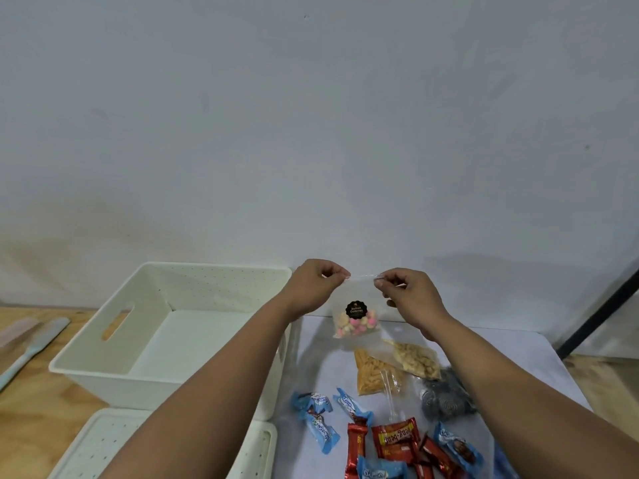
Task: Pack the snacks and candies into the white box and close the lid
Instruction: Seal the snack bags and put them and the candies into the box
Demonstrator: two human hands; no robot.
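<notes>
Wooden worktop (41,420) by a pale wall, left hand (311,288) and right hand (413,299) with fingers pinching the top of a clear biscuit bag (356,318), white box (103,350) open, candies (397,440) beside.

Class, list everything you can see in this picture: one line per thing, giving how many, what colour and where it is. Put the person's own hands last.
box: 1, white, open, left on the table
lid: 1, white, in front of the box
mat: 1, white, right of the box, under the snacks
biscuit bag: 1, clear with pink and cream biscuits, held up over the mat
orange snack bag: 1, on the mat
beige snack bag: 1, beside the orange one
grey packets: number unclear, right on the mat
blue candies: several, front of the mat
red candies: several, front of the mat
spatula: 1, pale blue, far left
left hand: pinches the bag's top
right hand: pinches the bag's top
</notes>
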